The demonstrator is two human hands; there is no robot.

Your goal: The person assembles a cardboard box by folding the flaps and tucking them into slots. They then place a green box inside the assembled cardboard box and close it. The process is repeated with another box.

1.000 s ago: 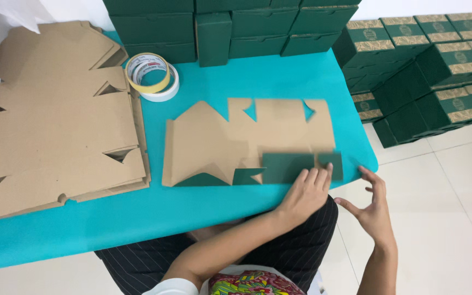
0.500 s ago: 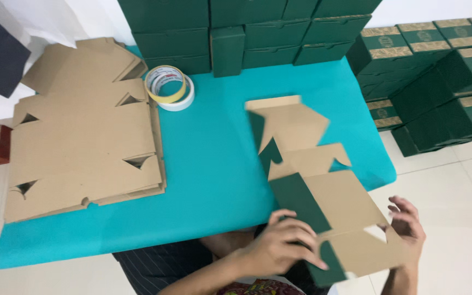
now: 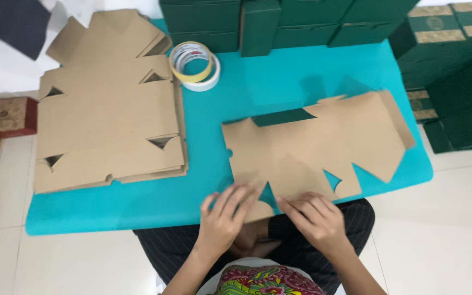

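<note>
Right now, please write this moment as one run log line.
left hand: on near edge of flat cardboard box blank | right hand: pressing same edge | beside: blank stack, tape rolls | surface: teal table

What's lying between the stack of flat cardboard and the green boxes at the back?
Two tape rolls, stacked, on the teal table, seen in the head view.

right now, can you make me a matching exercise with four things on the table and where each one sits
Things:
1. flat cardboard cutout
2. stack of cardboard blanks
3. tape rolls
4. dark green boxes

Places:
A. along the table's far edge
B. on the table's left part
C. under both hands, at the near edge
D. between the stack and the green boxes

Pairs: 1-C, 2-B, 3-D, 4-A
</note>
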